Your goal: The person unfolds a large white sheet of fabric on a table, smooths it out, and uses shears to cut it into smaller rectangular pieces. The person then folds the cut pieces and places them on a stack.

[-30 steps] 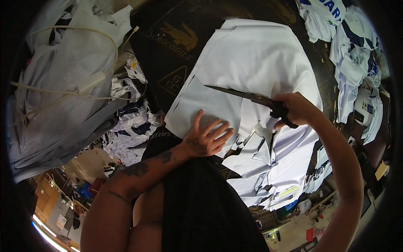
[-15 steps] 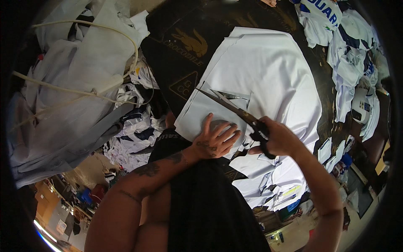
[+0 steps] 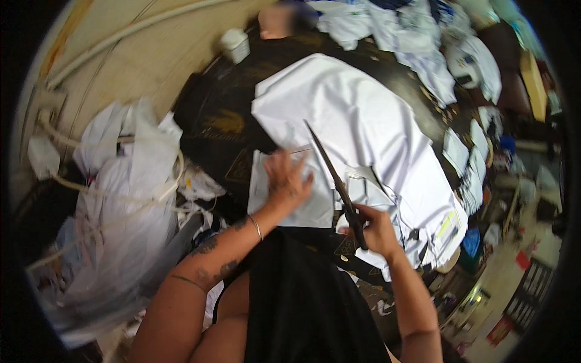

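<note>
White fabric [image 3: 363, 121] is spread on dark worktop [image 3: 212, 121]. Left hand [image 3: 287, 178] is pressed flat on it, fingers open. Scissors [image 3: 336, 181] are gripped by closed right hand [image 3: 375, 227], blades over fabric.

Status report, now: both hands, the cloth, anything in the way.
Left hand flat on the white cloth, fingers spread. Right hand shut on scissors, blades lying over the cloth. White bundles heaped on the left, off the cloth.
</note>
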`<state>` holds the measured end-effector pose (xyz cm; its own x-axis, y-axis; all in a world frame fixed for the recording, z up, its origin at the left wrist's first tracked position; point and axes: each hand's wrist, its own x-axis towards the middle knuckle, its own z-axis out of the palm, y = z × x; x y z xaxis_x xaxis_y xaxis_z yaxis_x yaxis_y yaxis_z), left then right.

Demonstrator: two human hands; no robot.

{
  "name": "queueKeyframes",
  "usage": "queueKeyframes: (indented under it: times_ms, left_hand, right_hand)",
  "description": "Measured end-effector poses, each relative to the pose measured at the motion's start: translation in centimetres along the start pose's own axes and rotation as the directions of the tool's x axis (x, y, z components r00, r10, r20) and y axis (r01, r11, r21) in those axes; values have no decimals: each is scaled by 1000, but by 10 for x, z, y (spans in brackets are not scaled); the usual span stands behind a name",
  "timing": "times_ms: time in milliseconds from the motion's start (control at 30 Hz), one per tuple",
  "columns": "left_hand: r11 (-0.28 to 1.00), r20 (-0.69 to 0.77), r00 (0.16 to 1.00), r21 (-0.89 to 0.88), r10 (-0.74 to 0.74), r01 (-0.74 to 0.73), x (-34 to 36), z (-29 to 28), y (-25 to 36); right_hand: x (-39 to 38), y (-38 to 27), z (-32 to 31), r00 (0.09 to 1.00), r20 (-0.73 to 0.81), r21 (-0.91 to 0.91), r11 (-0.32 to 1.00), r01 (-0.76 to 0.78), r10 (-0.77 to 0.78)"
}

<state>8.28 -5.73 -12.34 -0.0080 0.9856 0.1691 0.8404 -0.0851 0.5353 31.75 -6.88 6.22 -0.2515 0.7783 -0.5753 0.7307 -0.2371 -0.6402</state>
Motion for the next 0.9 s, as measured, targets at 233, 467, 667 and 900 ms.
queueKeyframes:
  times_ms: [233, 467, 667, 900]
  left_hand:
    - [559, 233, 949, -767, -213, 314, 190, 78, 159]
    - [-538, -553, 163, -833, 817, -129, -33, -1, 372]
    - [283, 98, 512, -912, 853, -296, 46, -15, 106]
    - [779, 257, 740, -102, 622, -619, -10, -39, -23]
  right_hand:
    - [-181, 26, 80, 661, -536, 556, 808, -192, 526]
    - [-278, -12, 111, 304, -854, 492, 846, 205, 423]
    - [-248, 31, 143, 460, -633, 685, 727, -42, 623]
    - [-173, 146, 154, 906, -122, 769, 616, -172, 405]
